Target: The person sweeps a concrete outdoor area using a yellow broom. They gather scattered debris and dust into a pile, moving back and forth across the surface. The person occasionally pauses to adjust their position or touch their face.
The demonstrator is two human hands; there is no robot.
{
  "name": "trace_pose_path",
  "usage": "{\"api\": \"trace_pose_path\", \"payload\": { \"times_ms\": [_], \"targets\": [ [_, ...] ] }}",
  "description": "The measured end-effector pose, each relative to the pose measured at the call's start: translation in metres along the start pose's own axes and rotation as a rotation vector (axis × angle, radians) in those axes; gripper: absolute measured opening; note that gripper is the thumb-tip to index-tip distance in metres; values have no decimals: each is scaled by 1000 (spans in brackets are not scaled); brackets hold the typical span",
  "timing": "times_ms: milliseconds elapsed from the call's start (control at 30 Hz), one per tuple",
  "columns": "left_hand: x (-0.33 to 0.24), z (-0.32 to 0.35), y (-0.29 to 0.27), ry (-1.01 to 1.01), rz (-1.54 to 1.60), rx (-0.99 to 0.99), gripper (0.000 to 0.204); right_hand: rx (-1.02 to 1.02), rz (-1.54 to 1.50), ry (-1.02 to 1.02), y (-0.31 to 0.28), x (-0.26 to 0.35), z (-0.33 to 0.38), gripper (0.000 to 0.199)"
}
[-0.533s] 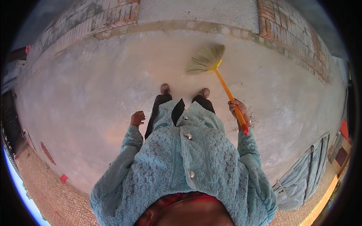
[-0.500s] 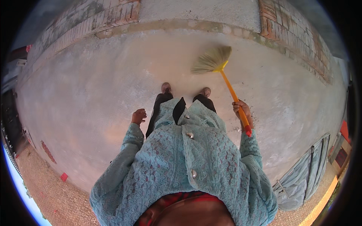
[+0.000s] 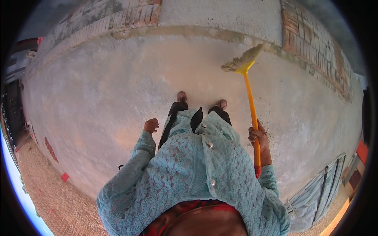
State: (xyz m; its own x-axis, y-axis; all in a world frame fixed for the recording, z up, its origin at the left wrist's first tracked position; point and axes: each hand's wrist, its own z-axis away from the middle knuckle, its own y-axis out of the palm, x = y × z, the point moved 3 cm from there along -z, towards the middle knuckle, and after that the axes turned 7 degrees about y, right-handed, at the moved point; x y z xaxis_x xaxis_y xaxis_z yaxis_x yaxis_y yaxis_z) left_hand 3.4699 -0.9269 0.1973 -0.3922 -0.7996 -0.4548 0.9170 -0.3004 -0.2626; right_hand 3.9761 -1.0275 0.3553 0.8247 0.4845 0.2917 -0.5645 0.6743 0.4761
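Note:
In my right hand [image 3: 258, 137] is a broom [image 3: 250, 94], its orange handle gripped near the red-tipped end. The handle runs forward to a yellow collar and a fan of greyish-green bristles [image 3: 245, 59]. That bristle head is low over the concrete, ahead and to the right of my shoes [image 3: 181, 96]; whether it touches cannot be made out. My left hand [image 3: 151, 125] hangs beside my coat with its fingers curled in and nothing seen in them. Small dark crumbs of debris [image 3: 267, 128] lie on the ground near my right hand.
A low brick wall [image 3: 134, 15] rises ahead on the left and another brick wall [image 3: 315, 51] on the right, with a concrete strip [image 3: 220, 13] between them. At the lower right lies a grey-blue plastic sheet [image 3: 315, 200]. Brick paving [image 3: 59, 200] borders the concrete at the lower left.
The broom head has swung to the right and its bristles are bent back more. My right hand and the handle's red end have come nearer to me. My left hand's fingers are curled tighter.

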Motion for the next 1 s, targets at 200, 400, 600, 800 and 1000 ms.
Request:
{"api": "trace_pose_path", "payload": {
  "times_ms": [200, 400, 600, 800, 1000],
  "targets": [
    [-1, 18, -9, -43, 37, -60, 27, 337, 21, 227, 79, -28, -100, 56],
    [-1, 31, -23, -20, 32, -104, 27, 424, 141, 298, 126, -22, -228, 27],
    [5, 29, -24, -47, 8, -125, 26, 360, -222, 239, 43, 37, -245, 13],
    [-20, 14, -4, -23, -16, -59, 26, 302, -422, 126, -91, 85, -168, 17],
    [-38, -3, -2, 75, 9, -11, 27, 79, -387, -3, -138, 77, -90, 17]
  ]
}}
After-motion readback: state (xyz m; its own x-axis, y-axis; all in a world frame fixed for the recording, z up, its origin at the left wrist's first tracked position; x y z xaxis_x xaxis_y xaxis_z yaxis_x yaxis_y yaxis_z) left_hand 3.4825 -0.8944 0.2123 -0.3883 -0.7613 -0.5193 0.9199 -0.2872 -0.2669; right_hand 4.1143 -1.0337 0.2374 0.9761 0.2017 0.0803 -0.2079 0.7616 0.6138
